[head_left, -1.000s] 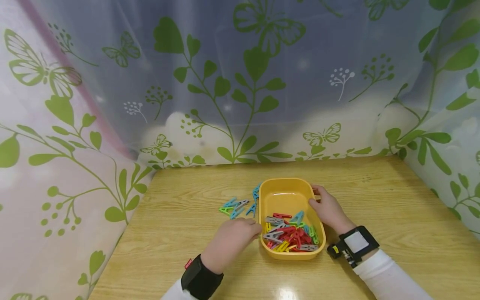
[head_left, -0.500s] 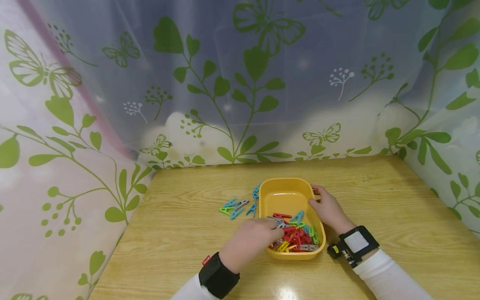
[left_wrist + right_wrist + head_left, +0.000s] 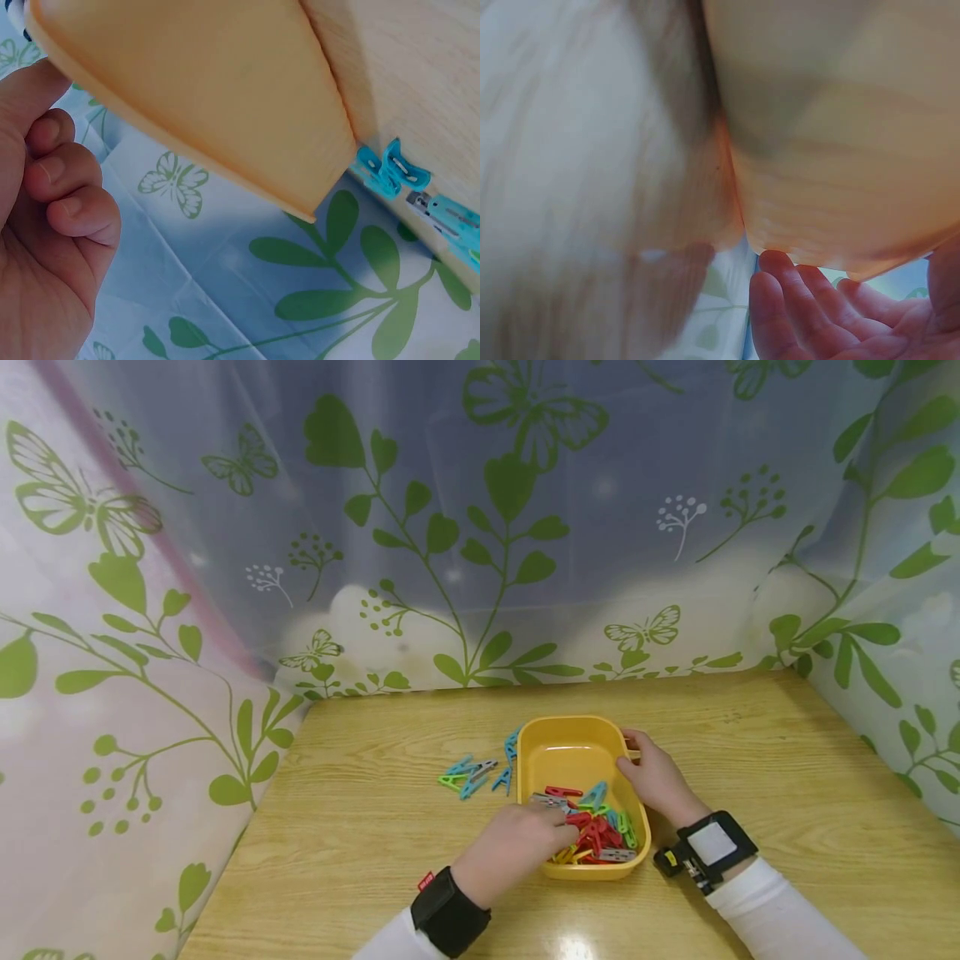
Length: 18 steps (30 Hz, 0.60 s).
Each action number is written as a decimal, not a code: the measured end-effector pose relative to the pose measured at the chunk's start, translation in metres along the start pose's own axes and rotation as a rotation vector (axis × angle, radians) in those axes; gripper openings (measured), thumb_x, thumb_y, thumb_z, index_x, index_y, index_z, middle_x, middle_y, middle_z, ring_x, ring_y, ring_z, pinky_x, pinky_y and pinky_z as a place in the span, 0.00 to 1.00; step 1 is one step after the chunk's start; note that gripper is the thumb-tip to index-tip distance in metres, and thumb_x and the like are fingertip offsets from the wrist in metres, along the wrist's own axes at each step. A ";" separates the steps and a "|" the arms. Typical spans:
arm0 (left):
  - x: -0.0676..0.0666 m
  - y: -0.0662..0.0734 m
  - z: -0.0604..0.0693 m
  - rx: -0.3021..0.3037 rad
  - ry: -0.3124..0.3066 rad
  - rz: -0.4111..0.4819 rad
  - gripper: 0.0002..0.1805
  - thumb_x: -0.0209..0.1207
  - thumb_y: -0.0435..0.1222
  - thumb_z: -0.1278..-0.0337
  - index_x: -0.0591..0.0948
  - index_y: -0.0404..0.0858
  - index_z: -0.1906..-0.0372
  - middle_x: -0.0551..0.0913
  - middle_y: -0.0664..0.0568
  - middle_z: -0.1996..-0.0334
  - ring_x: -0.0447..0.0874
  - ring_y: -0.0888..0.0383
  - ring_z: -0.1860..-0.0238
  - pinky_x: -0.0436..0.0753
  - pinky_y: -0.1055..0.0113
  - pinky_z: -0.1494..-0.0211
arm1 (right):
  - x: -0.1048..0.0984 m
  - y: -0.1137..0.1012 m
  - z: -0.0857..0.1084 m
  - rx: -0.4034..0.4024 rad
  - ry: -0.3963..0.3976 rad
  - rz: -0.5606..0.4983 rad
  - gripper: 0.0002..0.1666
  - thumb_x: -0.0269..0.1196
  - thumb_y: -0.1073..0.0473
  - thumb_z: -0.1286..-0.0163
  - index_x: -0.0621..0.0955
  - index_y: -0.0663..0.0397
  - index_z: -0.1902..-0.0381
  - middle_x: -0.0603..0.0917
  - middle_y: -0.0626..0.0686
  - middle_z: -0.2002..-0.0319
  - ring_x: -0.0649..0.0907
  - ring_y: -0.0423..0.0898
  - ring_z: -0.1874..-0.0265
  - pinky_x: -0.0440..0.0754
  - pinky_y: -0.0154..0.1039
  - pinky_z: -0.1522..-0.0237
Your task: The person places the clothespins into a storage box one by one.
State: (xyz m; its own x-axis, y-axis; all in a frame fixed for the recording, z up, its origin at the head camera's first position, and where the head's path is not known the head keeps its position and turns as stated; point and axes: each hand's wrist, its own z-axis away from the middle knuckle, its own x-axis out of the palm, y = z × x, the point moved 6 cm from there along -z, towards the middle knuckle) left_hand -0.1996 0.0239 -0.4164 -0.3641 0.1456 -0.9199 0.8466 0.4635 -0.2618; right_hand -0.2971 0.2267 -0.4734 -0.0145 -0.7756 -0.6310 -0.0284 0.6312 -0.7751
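Observation:
A yellow plastic basin (image 3: 573,724) stands on the table with a heap of coloured clothespins (image 3: 592,835) in its near half. My left hand (image 3: 517,843) reaches over the basin's left rim into the heap. In the left wrist view several fingers (image 3: 82,180) are curled outside the basin wall, while the index fingertip and thumb are hidden; whether they pinch a clothespin cannot be told. My right hand (image 3: 660,781) holds the basin's right side, thumb at the rim and fingers (image 3: 810,300) along the outside. Left of the basin lie several loose blue, green and grey clothespins (image 3: 468,777).
The wooden table (image 3: 375,860) runs back to a patterned curtain (image 3: 480,568) with green leaves and butterflies. More curtain (image 3: 112,710) closes off the left side, and another stretch stands at the right.
My left hand has moved right, from beside the basin's left rim into the clothespin heap. My right hand and the basin have stayed in place.

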 end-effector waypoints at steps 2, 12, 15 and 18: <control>0.003 0.001 0.000 -0.001 -0.012 0.006 0.07 0.67 0.35 0.36 0.84 0.54 0.65 0.77 0.67 0.72 0.66 0.70 0.74 0.62 0.78 0.72 | 0.000 0.000 0.000 0.002 -0.001 -0.002 0.33 0.51 0.61 0.20 0.59 0.71 0.24 0.70 0.75 0.33 0.78 0.70 0.40 0.82 0.60 0.43; 0.009 0.000 0.000 -0.021 -0.038 0.064 0.06 0.68 0.37 0.36 0.85 0.54 0.64 0.77 0.67 0.73 0.65 0.71 0.76 0.63 0.78 0.73 | 0.000 0.000 0.000 0.006 0.001 -0.005 0.33 0.50 0.61 0.20 0.60 0.70 0.24 0.70 0.74 0.33 0.78 0.70 0.39 0.82 0.60 0.43; 0.011 0.001 0.000 -0.025 -0.042 0.071 0.05 0.68 0.38 0.36 0.85 0.54 0.64 0.77 0.67 0.73 0.65 0.71 0.76 0.63 0.79 0.73 | 0.000 0.000 0.000 0.006 0.004 -0.003 0.33 0.50 0.61 0.20 0.60 0.70 0.24 0.71 0.74 0.33 0.78 0.70 0.39 0.82 0.60 0.42; 0.011 0.001 0.000 -0.028 -0.038 0.082 0.04 0.68 0.41 0.36 0.85 0.54 0.65 0.78 0.67 0.72 0.66 0.71 0.76 0.63 0.79 0.73 | 0.000 0.002 -0.001 0.008 0.003 -0.003 0.33 0.50 0.61 0.20 0.60 0.70 0.24 0.70 0.74 0.33 0.78 0.70 0.39 0.82 0.60 0.42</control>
State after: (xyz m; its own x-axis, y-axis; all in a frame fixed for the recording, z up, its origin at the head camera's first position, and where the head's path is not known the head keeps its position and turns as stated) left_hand -0.2030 0.0255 -0.4266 -0.2783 0.1512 -0.9485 0.8618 0.4753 -0.1771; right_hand -0.2977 0.2272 -0.4748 -0.0174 -0.7775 -0.6287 -0.0208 0.6289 -0.7772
